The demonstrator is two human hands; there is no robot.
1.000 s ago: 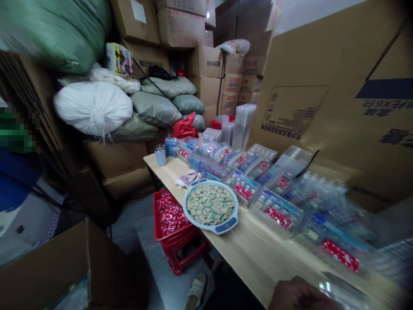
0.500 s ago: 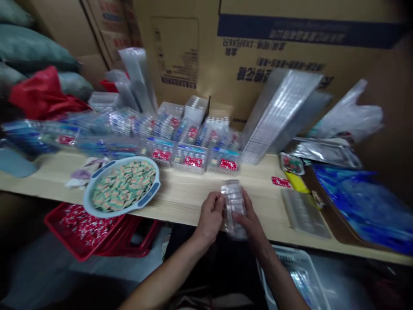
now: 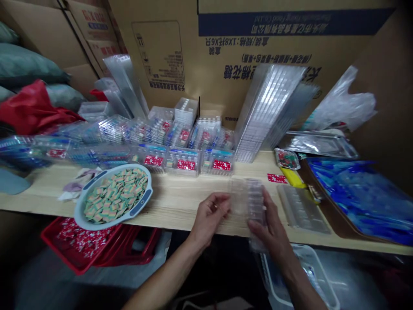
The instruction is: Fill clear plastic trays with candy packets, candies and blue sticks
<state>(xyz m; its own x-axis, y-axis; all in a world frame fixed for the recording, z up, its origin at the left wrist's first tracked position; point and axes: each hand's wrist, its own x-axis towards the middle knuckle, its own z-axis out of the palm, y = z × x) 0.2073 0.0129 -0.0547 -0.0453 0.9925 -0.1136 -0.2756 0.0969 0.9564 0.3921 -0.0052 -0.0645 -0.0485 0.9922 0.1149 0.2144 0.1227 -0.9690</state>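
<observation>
Both my hands hold a clear plastic clamshell tray (image 3: 248,201) above the front edge of the wooden table (image 3: 180,202). My left hand (image 3: 209,215) pinches its left flap, fingers curled. My right hand (image 3: 269,224) grips its right half from beneath and beside. The tray looks hinged open and empty. A blue-rimmed bowl (image 3: 112,198) of green and orange wrapped sweets sits to the left of my hands.
Rows of filled clear boxes (image 3: 183,161) line the table's back. Stacks of empty trays (image 3: 271,112) lean on a big carton (image 3: 258,51). A flat tray (image 3: 301,209), blue bags (image 3: 361,193), a red basket (image 3: 97,245) below left, and a white basket (image 3: 300,275) below right.
The view swung right from the stacked sacks and cartons to the table front. My hands have moved slightly right and spread the clear tray open between them.
</observation>
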